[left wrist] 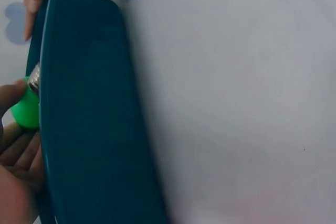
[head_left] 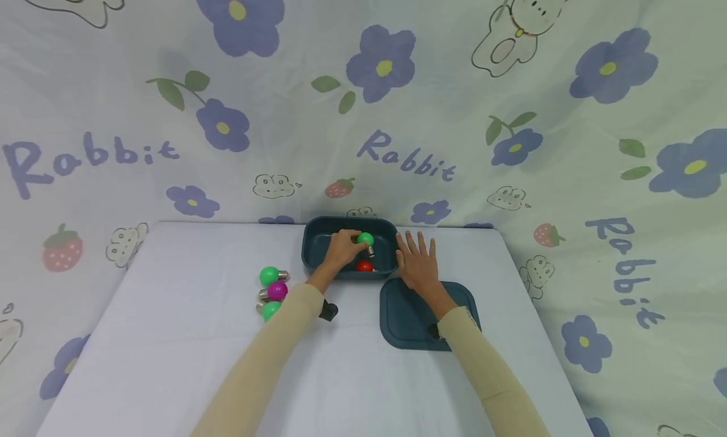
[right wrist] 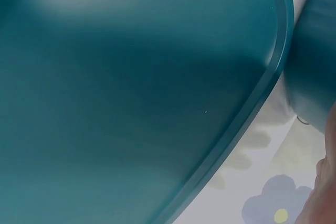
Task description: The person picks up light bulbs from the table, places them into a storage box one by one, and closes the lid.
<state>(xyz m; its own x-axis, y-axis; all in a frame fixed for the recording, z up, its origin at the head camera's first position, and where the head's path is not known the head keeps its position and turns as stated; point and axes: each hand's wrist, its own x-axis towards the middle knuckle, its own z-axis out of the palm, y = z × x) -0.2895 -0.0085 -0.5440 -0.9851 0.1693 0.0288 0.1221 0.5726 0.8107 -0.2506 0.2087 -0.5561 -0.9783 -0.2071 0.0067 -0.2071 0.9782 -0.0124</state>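
Observation:
My left hand (head_left: 342, 250) reaches into a dark teal box (head_left: 318, 220) and pinches a green light bulb (head_left: 365, 238) between thumb and fingers. The bulb's metal screw base points down toward the box floor. In the left wrist view the green bulb (left wrist: 26, 109) shows just behind the box wall (left wrist: 94, 108). A red bulb (head_left: 365, 266) lies inside the box near its front wall. My right hand (head_left: 418, 264) is spread with straight fingers at the box's right end, fingertips right at the rim. Its wrist is over the teal lid (head_left: 409, 336).
Left of the box, a green bulb (head_left: 269, 276), a purple bulb (head_left: 277, 291) and another green bulb (head_left: 271, 310) lie on the white table (head_left: 170, 311). The left sleeve partly covers the nearest one. A patterned curtain (head_left: 307, 115) hangs behind the table.

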